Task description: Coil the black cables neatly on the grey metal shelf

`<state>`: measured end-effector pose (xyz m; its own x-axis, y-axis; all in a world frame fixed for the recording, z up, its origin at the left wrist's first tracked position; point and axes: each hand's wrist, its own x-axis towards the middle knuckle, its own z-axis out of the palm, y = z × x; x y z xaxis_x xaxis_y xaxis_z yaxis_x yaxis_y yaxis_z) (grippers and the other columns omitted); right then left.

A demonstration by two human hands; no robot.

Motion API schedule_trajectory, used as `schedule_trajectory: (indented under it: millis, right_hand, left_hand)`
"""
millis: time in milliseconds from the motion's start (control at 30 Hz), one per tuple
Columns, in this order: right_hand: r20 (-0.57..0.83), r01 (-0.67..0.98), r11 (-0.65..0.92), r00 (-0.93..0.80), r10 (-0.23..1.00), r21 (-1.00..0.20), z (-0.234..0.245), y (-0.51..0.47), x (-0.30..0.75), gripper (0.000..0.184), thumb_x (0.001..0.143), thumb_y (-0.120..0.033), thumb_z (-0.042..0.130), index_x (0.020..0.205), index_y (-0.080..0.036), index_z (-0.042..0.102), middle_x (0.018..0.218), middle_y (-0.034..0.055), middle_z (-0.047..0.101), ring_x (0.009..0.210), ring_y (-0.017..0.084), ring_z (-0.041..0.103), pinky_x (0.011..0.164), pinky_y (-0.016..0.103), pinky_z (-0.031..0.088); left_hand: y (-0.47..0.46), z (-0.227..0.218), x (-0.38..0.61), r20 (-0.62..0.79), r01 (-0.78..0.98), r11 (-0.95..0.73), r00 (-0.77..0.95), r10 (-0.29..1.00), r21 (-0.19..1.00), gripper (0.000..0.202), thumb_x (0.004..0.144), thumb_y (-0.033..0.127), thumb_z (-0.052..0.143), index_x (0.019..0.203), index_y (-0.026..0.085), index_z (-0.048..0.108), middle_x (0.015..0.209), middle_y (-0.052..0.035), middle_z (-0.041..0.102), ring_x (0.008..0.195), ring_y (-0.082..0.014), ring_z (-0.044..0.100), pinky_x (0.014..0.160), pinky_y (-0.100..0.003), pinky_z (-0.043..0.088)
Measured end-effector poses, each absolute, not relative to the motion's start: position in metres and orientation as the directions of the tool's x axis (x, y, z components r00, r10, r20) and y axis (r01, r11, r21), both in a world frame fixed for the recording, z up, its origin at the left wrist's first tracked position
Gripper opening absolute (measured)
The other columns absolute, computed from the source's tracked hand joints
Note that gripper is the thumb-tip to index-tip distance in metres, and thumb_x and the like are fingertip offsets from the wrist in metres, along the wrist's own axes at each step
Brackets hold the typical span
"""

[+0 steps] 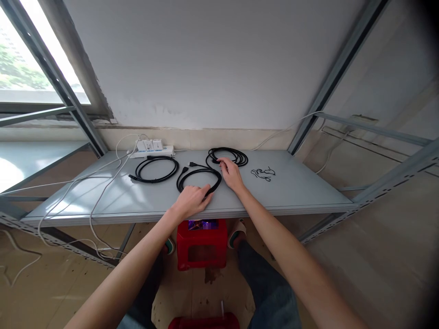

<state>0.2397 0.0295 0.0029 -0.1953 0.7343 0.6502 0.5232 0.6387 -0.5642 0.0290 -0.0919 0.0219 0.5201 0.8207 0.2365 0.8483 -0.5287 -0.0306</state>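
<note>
A coiled black cable (200, 171) with two plugs at its left lies in the middle of the grey shelf. My left hand (194, 199) rests at its near edge, thumb and fingers closed on the coil. At the far right of this coil, my right hand (230, 173) pinches a black cable end (215, 161). Just behind that hand lies another black cable coil (240, 153), and it is hard to tell which coil the pinched end belongs to. A third coiled cable (157, 181) sits to the left, apart from both hands.
Several thin black ties (263, 173) lie on the shelf (295, 192) at right. At the back left stands a white power strip (164, 151) with adapters, its white cords hanging over the front edge. Metal posts flank the shelf; a red stool (202, 260) is below.
</note>
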Motion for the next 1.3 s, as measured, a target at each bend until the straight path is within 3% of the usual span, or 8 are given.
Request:
schedule_trajectory:
  millis: [167, 333, 467, 567, 667, 833, 1000, 1300]
  right_hand:
    - [0.628, 0.538, 0.567, -0.086, 0.773, -0.623, -0.001, 0.036, 0.244, 0.035, 0.1, -0.027, 0.034, 0.115, -0.022, 0.066, 0.086, 0.0059, 0.068, 0.085, 0.023, 0.066, 0.086, 0.035, 0.052]
    - [0.59, 0.583, 0.517, -0.077, 0.803, -0.627, 0.0, 0.034, 0.245, 0.036, 0.096, -0.02, 0.037, 0.117, -0.021, 0.067, 0.084, 0.005, 0.068, 0.082, 0.024, 0.065, 0.084, 0.035, 0.051]
    - [0.617, 0.574, 0.593, -0.184, 0.765, -0.565, 0.0, 0.035, 0.243, 0.038, 0.093, -0.015, 0.042, 0.114, -0.02, 0.073, 0.095, 0.007, 0.067, 0.088, 0.023, 0.063, 0.088, 0.035, 0.051]
    - [0.606, 0.563, 0.679, -0.353, 0.713, -0.471, -0.001, 0.035, 0.24, 0.035, 0.091, -0.013, 0.047, 0.101, -0.022, 0.08, 0.109, 0.009, 0.063, 0.107, 0.024, 0.061, 0.101, 0.038, 0.05]
    - [0.567, 0.627, 0.659, -0.388, 0.726, -0.415, -0.002, 0.033, 0.237, 0.027, 0.092, -0.016, 0.054, 0.088, -0.022, 0.08, 0.113, 0.0096, 0.061, 0.115, 0.026, 0.058, 0.106, 0.041, 0.048]
    - [0.539, 0.816, 0.466, -0.236, 0.809, -0.342, -0.002, 0.033, 0.237, 0.016, 0.094, -0.021, 0.062, 0.086, -0.02, 0.076, 0.11, 0.0119, 0.063, 0.11, 0.028, 0.057, 0.095, 0.04, 0.05]
    - [0.451, 0.87, 0.226, -0.004, 0.892, -0.439, -0.006, 0.039, 0.242, 0.019, 0.098, -0.02, 0.057, 0.094, -0.02, 0.076, 0.107, 0.0127, 0.066, 0.101, 0.027, 0.061, 0.085, 0.036, 0.05]
    - [0.45, 0.864, 0.178, 0.062, 0.891, -0.471, -0.006, 0.039, 0.244, 0.025, 0.099, -0.017, 0.053, 0.093, -0.016, 0.076, 0.114, 0.0162, 0.064, 0.108, 0.029, 0.06, 0.088, 0.038, 0.05]
  left_hand:
    - [-0.104, 0.02, 0.015, 0.196, 0.797, -0.603, 0.596, 0.779, -0.029, 0.047, 0.111, 0.054, 0.035, 0.099, 0.02, 0.065, 0.071, -0.009, 0.069, 0.068, -0.0266, 0.068, 0.065, -0.035, 0.042]
    - [-0.097, 0.031, -0.019, 0.252, 0.715, -0.699, 0.677, 0.691, -0.003, 0.035, 0.111, 0.043, 0.04, 0.095, 0.021, 0.061, 0.09, -0.0102, 0.071, 0.094, -0.0278, 0.067, 0.087, -0.039, 0.047]
    - [-0.097, 0.038, -0.029, 0.216, 0.738, -0.675, 0.659, 0.72, -0.001, 0.021, 0.104, 0.027, 0.045, 0.114, 0.02, 0.062, 0.108, -0.0106, 0.072, 0.106, -0.0288, 0.065, 0.092, -0.041, 0.047]
    - [-0.101, 0.038, -0.021, 0.188, 0.8, -0.601, 0.591, 0.785, -0.007, 0.037, 0.094, 0.018, 0.05, 0.129, 0.019, 0.06, 0.118, -0.0111, 0.072, 0.111, -0.0297, 0.066, 0.097, -0.042, 0.047]
    - [-0.103, 0.036, -0.009, 0.156, 0.836, -0.549, 0.544, 0.824, -0.017, 0.037, 0.091, 0.018, 0.05, 0.126, 0.018, 0.061, 0.114, -0.0122, 0.071, 0.107, -0.0311, 0.068, 0.096, -0.044, 0.048]
    - [-0.103, 0.033, -0.011, 0.158, 0.841, -0.538, 0.524, 0.837, 0.056, 0.029, 0.087, 0.015, 0.049, 0.112, 0.019, 0.063, 0.111, -0.0133, 0.068, 0.106, -0.032, 0.065, 0.094, -0.045, 0.049]
    - [-0.108, 0.03, -0.021, 0.216, 0.776, -0.572, 0.53, 0.82, 0.267, 0.042, 0.081, 0.01, 0.047, 0.117, 0.022, 0.065, 0.116, -0.0106, 0.065, 0.112, -0.0294, 0.059, 0.101, -0.045, 0.05]
    - [-0.086, 0.021, -0.029, 0.248, 0.758, -0.527, 0.465, 0.85, 0.385, 0.03, 0.075, 0.013, 0.05, 0.1, 0.021, 0.065, 0.127, -0.0091, 0.064, 0.123, -0.0292, 0.053, 0.112, -0.049, 0.045]
